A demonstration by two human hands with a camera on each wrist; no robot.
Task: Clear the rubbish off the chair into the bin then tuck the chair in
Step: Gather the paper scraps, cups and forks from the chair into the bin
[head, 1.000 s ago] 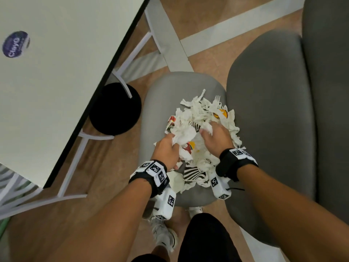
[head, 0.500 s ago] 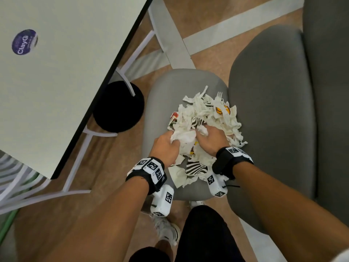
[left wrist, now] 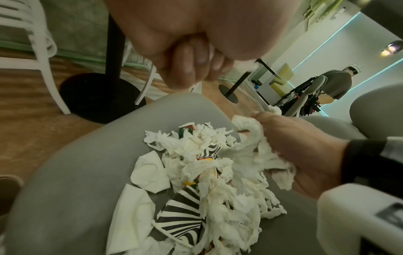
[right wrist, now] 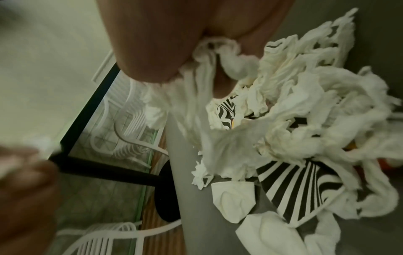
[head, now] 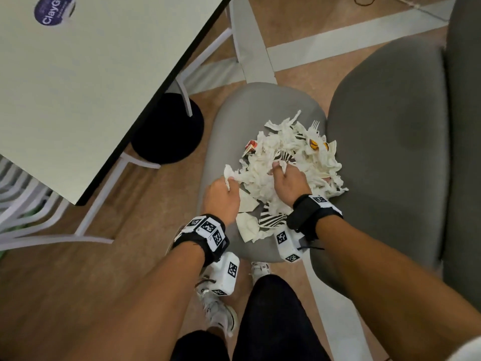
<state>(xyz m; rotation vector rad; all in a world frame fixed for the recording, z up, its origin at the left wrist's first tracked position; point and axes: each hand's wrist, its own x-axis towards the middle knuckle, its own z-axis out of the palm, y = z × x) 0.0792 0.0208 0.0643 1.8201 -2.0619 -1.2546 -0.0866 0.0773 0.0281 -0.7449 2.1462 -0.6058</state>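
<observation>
A heap of rubbish [head: 291,162] lies on the light grey chair seat [head: 250,110]: crumpled white tissues [left wrist: 218,189], torn black-and-white striped paper [left wrist: 181,217], a white plastic fork [head: 313,126] and coloured scraps. My left hand [head: 221,194] is at the heap's left edge, its fingers curled round a wad of white tissue [head: 230,174]. My right hand [head: 289,181] is on the middle of the heap and grips a bunch of tissue [right wrist: 220,50]. No bin shows in any view.
A pale table [head: 91,74] with a dark edge stands at left, with its black round base [head: 169,131] on the wooden floor. A darker grey cushioned seat [head: 390,152] adjoins the chair on the right. White chairs [head: 15,204] stand at far left. A person [left wrist: 335,82] sits far off.
My left hand has pulled left, away from the heap's middle, with a wad of tissue in it. My right hand has stayed on the heap, gripping tissue.
</observation>
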